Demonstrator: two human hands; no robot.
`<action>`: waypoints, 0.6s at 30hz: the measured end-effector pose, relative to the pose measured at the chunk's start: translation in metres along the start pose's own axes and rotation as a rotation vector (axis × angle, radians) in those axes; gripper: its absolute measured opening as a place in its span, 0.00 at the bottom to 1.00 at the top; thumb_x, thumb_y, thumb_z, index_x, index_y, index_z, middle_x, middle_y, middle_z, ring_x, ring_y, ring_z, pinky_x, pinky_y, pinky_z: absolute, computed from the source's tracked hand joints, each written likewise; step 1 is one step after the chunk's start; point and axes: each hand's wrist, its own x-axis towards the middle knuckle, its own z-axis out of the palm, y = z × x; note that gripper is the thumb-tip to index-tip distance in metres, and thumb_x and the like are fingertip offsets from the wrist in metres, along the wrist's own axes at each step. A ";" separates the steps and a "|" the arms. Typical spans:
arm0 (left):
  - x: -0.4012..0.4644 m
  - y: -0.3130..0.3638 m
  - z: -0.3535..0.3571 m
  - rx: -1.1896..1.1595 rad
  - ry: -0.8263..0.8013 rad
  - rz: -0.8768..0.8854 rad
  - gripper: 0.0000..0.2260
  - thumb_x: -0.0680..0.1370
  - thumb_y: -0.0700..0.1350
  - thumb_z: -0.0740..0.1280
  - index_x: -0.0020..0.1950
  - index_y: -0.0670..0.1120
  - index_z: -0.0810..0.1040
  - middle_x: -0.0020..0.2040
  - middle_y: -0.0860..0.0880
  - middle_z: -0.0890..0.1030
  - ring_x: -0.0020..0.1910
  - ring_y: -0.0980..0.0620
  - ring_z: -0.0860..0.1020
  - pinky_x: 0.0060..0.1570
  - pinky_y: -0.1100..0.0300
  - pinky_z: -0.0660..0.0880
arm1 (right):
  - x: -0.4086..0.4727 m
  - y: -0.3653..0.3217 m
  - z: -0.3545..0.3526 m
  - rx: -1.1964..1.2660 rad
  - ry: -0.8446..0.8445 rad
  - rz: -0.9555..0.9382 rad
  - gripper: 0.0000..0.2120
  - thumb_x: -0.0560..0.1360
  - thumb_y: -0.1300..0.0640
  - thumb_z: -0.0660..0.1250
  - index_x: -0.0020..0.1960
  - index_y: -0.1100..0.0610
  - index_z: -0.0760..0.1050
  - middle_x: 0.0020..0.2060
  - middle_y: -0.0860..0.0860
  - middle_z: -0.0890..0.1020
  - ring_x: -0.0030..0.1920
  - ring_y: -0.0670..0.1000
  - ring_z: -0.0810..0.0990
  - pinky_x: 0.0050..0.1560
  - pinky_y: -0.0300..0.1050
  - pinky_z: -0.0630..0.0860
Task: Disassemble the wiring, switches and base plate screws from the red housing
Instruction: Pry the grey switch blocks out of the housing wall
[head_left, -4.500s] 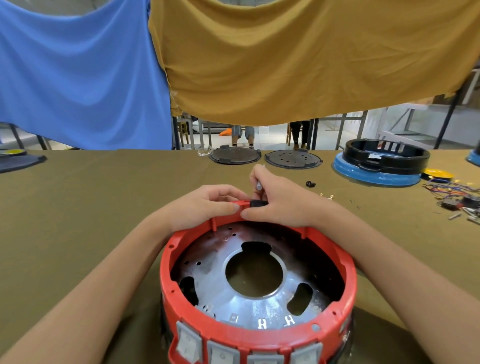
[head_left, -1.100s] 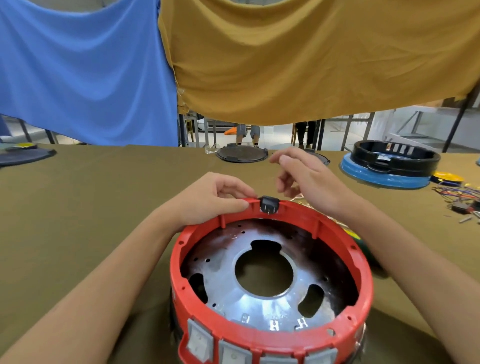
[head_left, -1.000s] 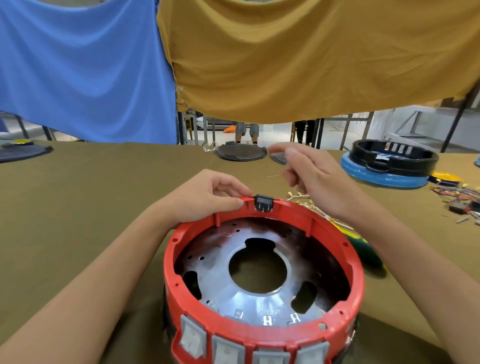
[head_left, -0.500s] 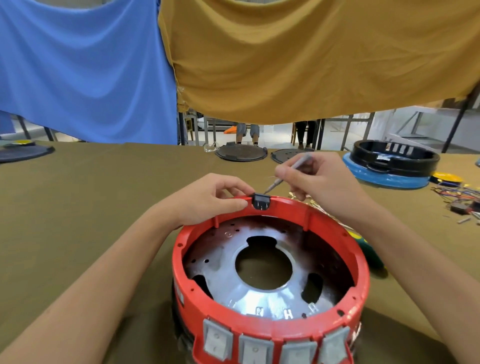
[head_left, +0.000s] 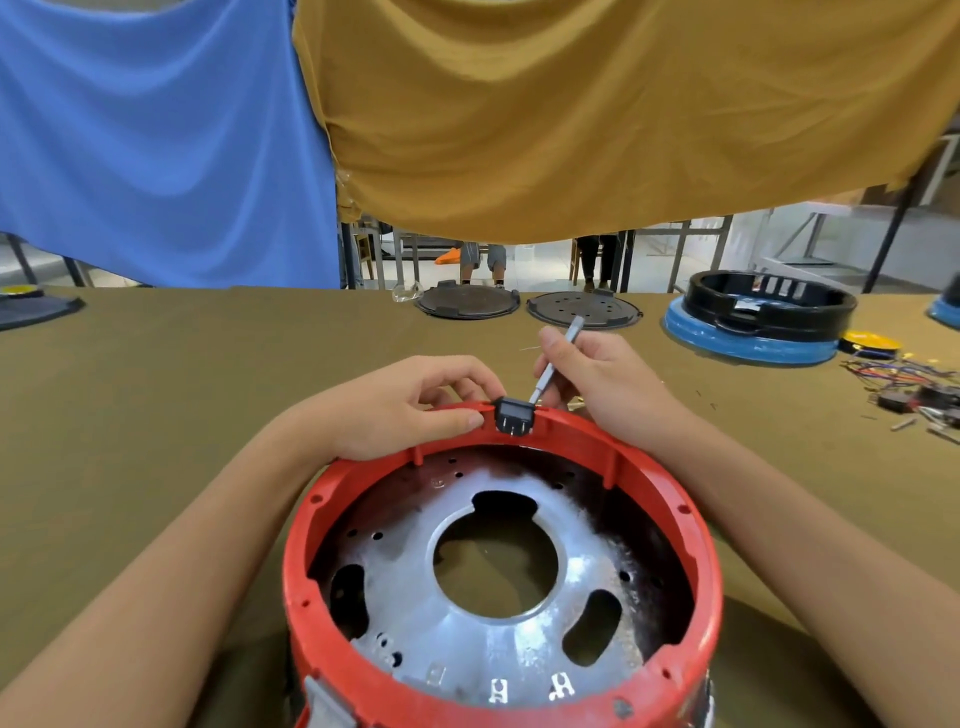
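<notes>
Now prying the black socket (head_left: 514, 414) out of the red housing (head_left: 696, 551) on the table.
Left hand (head_left: 405, 410) pinches the far rim beside it; right hand (head_left: 597, 379) grips a slim metal bit (head_left: 553, 366). Best lever gently at the socket's edge, keeping the rim braced.

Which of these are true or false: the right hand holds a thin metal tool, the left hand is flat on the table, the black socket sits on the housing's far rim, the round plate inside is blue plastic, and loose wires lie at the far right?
1. The right hand holds a thin metal tool. True.
2. The left hand lies flat on the table. False: it grips the far rim of the red housing.
3. The black socket sits on the housing's far rim. True.
4. The base plate is blue plastic. False: it is shiny metal.
5. Loose wires lie at the far right. True.
</notes>
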 end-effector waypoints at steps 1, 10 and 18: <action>0.000 0.000 0.000 0.010 -0.006 0.000 0.09 0.81 0.44 0.67 0.58 0.57 0.77 0.52 0.49 0.79 0.49 0.46 0.79 0.54 0.54 0.76 | 0.001 0.001 0.000 -0.013 -0.017 0.012 0.20 0.84 0.47 0.57 0.45 0.59 0.78 0.27 0.48 0.80 0.26 0.42 0.77 0.28 0.31 0.71; 0.001 0.002 0.002 0.065 -0.033 -0.002 0.09 0.82 0.47 0.65 0.59 0.60 0.77 0.53 0.53 0.80 0.50 0.51 0.80 0.54 0.56 0.76 | 0.012 0.002 0.002 -0.101 -0.074 0.077 0.21 0.84 0.44 0.56 0.42 0.56 0.76 0.24 0.44 0.75 0.23 0.40 0.71 0.26 0.29 0.68; 0.000 0.004 0.003 0.091 -0.044 0.011 0.10 0.83 0.45 0.64 0.60 0.59 0.77 0.52 0.52 0.80 0.49 0.48 0.79 0.55 0.50 0.76 | 0.012 0.008 0.003 -0.050 -0.105 0.203 0.19 0.84 0.45 0.57 0.44 0.56 0.77 0.25 0.45 0.74 0.22 0.40 0.70 0.24 0.29 0.68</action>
